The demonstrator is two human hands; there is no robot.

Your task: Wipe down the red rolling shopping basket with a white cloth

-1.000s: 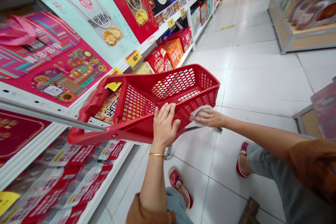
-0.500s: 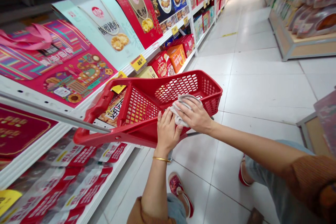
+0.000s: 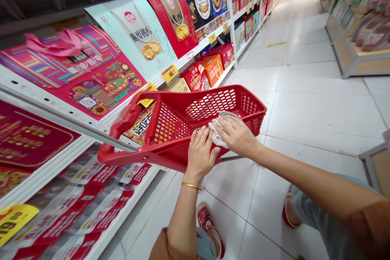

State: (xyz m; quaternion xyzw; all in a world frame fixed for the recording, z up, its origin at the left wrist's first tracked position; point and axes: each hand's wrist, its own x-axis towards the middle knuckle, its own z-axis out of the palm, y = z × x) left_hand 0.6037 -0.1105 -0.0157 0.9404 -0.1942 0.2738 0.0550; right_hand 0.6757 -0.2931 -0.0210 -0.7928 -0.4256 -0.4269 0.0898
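Observation:
A red plastic rolling shopping basket (image 3: 170, 146) stands tilted before me, with perforated walls and a handle at its left end. My right hand (image 3: 239, 134) is closed over a crumpled whitish cloth (image 3: 218, 134), pressing it onto the basket's near rim. Just left of the cloth, my left hand (image 3: 201, 152) lies on the near side wall, fingers stretched out flat with their tips at the rim and the thumb apart. A gold bracelet (image 3: 191, 187) circles my left wrist. Part of the basket's inside is hidden behind my hands.
On the left, a white shelf (image 3: 183, 65) carries gift boxes, including a light blue box (image 3: 134, 36), with bagged goods (image 3: 94, 195) below. A display stand (image 3: 359, 57) is at the right. White floor tiles (image 3: 329, 109) run down the aisle. My shoes (image 3: 210, 223) are below the basket.
The view has shifted, so the shelf, basket and hands appear slightly farther right. The right hand still presses the cloth on the rim, and the left hand keeps its place on the side wall.

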